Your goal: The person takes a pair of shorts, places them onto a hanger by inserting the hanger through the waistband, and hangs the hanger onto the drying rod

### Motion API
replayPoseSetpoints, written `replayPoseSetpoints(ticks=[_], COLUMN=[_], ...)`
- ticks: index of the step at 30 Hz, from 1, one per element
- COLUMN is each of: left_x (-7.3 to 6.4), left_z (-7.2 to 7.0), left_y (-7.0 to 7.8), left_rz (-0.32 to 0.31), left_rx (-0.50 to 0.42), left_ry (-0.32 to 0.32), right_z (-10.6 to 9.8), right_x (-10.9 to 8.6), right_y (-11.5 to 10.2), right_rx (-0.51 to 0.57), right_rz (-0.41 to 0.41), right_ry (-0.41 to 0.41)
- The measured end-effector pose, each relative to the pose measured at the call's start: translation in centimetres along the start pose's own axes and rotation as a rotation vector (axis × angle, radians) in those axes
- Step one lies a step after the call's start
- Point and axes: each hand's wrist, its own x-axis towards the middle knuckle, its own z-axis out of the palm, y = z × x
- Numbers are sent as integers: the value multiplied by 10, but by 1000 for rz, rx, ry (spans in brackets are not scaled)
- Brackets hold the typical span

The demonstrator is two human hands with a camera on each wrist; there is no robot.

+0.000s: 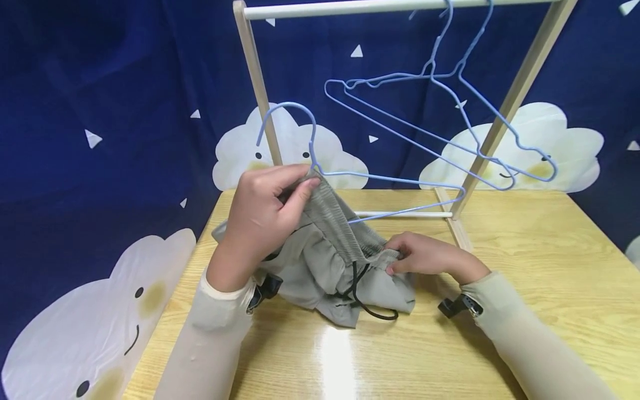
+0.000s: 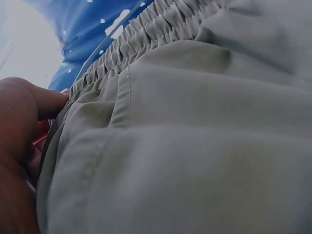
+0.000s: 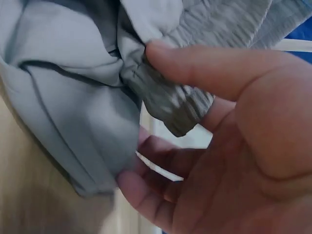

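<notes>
A pair of grey shorts [image 1: 320,244] with a gathered elastic waistband [image 3: 219,24] and a black drawstring [image 1: 356,283] is bunched over the table. My left hand [image 1: 265,216] pinches the raised end of the waistband, right at the neck of a blue wire hanger [image 1: 390,178]. That hanger's hook stands up above the hand; its right arm sticks out past the cloth, while the left part is hidden behind hand and fabric. Lower down on the right, my right hand [image 1: 425,253] pinches the waistband's other end between thumb and fingers, with folds of cloth beside it.
Behind the shorts stands a clothes rack with a white rail [image 1: 340,8] and wooden posts. Two more blue wire hangers [image 1: 440,78] hang from the rail's right half. The wooden table [image 1: 550,289] reaches back to a dark blue cloth backdrop [image 1: 125,166] with white clouds.
</notes>
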Motion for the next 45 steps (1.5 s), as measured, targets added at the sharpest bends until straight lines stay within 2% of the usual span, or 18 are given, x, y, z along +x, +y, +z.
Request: replayPoseSetpoints(ticks=[5,13,16,18,24,31,37,45], left_x=[1,0,0,0,3,3,-1,-2], left_z=[-5,-7,-6,-5,-2,1,1,3], left_y=[-4,-11,-14,-17,-24,-29,-31,-29], left_rz=[7,5,0,-3,-35,-51,-38,-55], left_rx=[13,37,43,53,74,97,91,5], left_ry=[20,46,43,41,21,-44,-89,-138], right_z=[-21,-53,-60,-64,-73,-74,-73,-68], right_x=[-8,-32,-41,-47,-62,-69,-69,-66], right_y=[-2,-10,-12,-13,-18,-35,-46,-58], right_rx=[-34,69,66,50,-34,-100,-68,49], right_rz=[53,139,154,137,6,40,38,-28], right_ry=[63,149,196,224,305,437,555,695])
